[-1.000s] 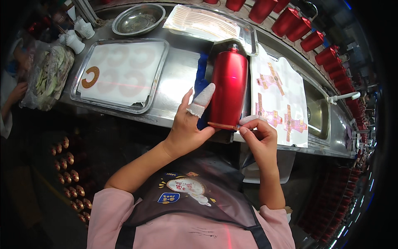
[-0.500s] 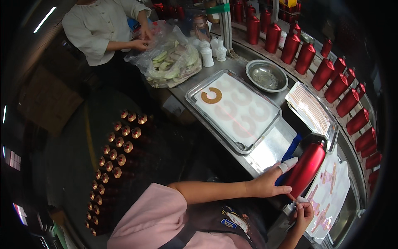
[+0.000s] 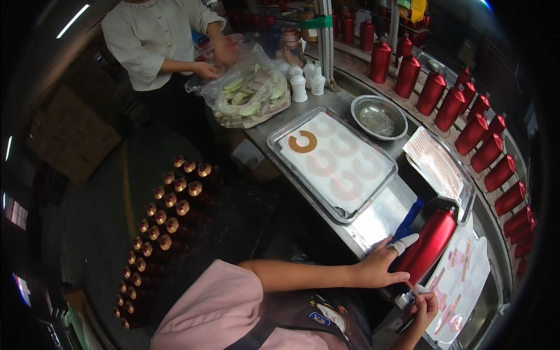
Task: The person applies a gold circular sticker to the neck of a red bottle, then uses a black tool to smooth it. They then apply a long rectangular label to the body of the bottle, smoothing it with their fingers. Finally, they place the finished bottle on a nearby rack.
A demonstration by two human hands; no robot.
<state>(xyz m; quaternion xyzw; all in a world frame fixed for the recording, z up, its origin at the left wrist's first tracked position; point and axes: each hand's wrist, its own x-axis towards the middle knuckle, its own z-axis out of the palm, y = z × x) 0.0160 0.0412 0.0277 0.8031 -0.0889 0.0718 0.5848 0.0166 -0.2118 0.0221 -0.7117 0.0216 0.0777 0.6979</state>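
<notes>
A glossy red bottle [image 3: 429, 245] lies tilted on the bench, its capped neck pointing away. My left hand [image 3: 379, 265] is closed around its near left side, thumb reaching to the bottle's lower end; one finger wears a white covering. Just below, my right hand [image 3: 424, 309] pinches a thin reddish-brown strip [image 3: 412, 286] between white-covered fingertips, its far end by my left thumb. Something dark shows under the right palm, too unclear to name. Blue cloth [image 3: 408, 221] sits behind the bottle. Beside it, a white sheet [image 3: 461, 280] carries pinkish cut-out decals.
A metal tray [image 3: 388, 188] holds a white sheet with one golden ring shape. Beyond are a steel bowl [image 3: 379, 117], white bottles [image 3: 298, 87] and a bag of leafy pieces [image 3: 248, 99], near a co-worker [image 3: 154, 44]. Red bottles line the right; gold-topped ones [image 3: 160, 216] stand left.
The whole view has shifted slightly. Both my hands stay at the bottle's lower end with little movement. The co-worker's hands have moved a little by the bag.
</notes>
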